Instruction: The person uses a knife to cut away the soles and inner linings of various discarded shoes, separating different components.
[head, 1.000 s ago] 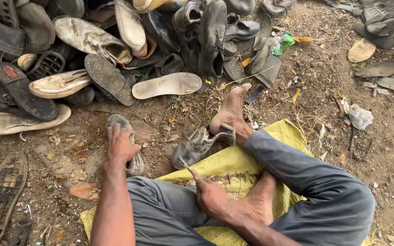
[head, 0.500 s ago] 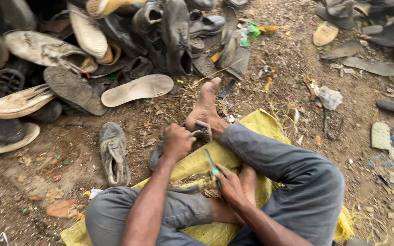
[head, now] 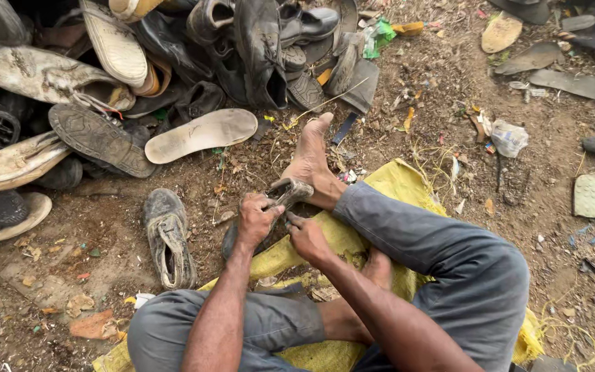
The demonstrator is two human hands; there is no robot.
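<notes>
The left hand (head: 257, 219) was closed tight around a dirty old shoe (head: 280, 196) by the bare foot (head: 309, 165). The right hand (head: 306, 238) pinched its edge. It looked bendy and light, easiest held at the middle.

Counts of what is seen on the ground

Two hands (head: 259, 219) (head: 308, 238) and two bare feet (head: 309, 164) (head: 379, 267) are counted, one yellow sack (head: 394, 186), one loose pale insole (head: 201, 134), one grey shoe (head: 168, 238) lying apart, and one heap of shoes (head: 173, 62) too tangled to be numbered.
</notes>
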